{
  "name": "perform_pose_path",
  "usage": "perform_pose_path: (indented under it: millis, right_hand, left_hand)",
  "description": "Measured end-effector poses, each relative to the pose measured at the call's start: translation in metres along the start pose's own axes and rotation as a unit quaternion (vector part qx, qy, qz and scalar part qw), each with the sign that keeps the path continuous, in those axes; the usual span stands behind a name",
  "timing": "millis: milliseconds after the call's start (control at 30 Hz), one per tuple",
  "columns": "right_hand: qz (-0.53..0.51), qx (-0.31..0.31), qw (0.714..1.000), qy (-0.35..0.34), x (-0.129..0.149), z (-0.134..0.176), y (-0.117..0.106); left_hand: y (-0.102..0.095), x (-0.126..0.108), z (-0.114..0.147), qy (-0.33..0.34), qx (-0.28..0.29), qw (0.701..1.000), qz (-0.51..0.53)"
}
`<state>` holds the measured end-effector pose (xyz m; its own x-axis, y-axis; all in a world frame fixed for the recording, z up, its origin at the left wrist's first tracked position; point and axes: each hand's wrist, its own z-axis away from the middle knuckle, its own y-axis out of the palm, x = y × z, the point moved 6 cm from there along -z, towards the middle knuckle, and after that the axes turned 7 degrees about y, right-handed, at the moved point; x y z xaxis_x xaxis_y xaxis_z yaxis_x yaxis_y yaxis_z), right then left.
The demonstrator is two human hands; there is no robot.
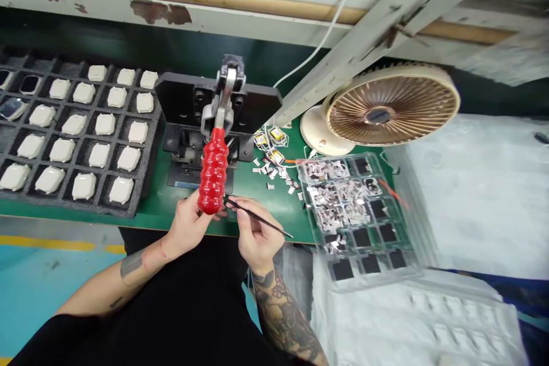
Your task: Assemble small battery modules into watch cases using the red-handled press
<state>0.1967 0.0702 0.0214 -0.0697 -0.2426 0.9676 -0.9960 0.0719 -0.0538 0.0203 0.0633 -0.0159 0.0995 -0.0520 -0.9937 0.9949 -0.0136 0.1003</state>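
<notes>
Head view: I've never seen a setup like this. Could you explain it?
There is no robot: one camera, worn on a person's head, looks down at two bare hands. The right hand holds a thin black tool. The left hand is partly hidden by the red handle of a clamp, so whether it holds anything is unclear. A foam tray of mostly white cases sits left on the green table; a clear tray with small pale pieces lies right, near a fan.
</notes>
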Motion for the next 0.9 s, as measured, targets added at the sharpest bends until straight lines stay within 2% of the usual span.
perform_pose_path:
  millis: [133, 233, 333, 433, 500, 633, 700, 800, 900]
  right_hand:
    - [0.014, 0.018, 0.999, 0.027, -0.003, -0.002, 0.006]
    - [-0.003, 0.003, 0.998, 0.069, -0.008, -0.005, 0.008]
    - [-0.075, -0.014, 0.986, 0.148, -0.018, -0.006, 0.009]
    - [-0.148, 0.020, 0.969, 0.197, -0.019, -0.002, 0.016]
    - [-0.145, 0.026, 0.973, 0.177, -0.012, 0.002, 0.018]
    - [-0.082, -0.065, 0.993, 0.054, 0.005, 0.007, 0.007]
    - [-0.052, -0.064, 0.996, 0.017, 0.007, 0.007, 0.008]
    - [-0.020, -0.045, 0.999, 0.020, 0.001, 0.003, 0.012]
    - [-0.025, -0.056, 0.996, 0.067, -0.007, -0.001, 0.013]
  left_hand:
    - [0.001, -0.003, 0.001, 0.014, 0.008, 1.000, -0.005]
    - [0.001, -0.006, 0.001, 0.015, 0.010, 1.000, -0.008]
    - [0.002, -0.009, 0.000, 0.013, 0.017, 1.000, -0.008]
    - [0.002, -0.013, -0.001, 0.021, 0.025, 0.999, -0.011]
    - [0.001, -0.015, -0.001, 0.025, 0.020, 0.999, -0.003]
    - [0.001, -0.011, 0.000, 0.014, 0.009, 1.000, 0.026]
    - [0.001, -0.010, 0.001, 0.015, 0.008, 1.000, 0.023]
    - [0.001, -0.010, 0.001, 0.022, 0.007, 1.000, 0.015]
    - [0.000, -0.008, 0.000, 0.015, 0.009, 1.000, 0.021]
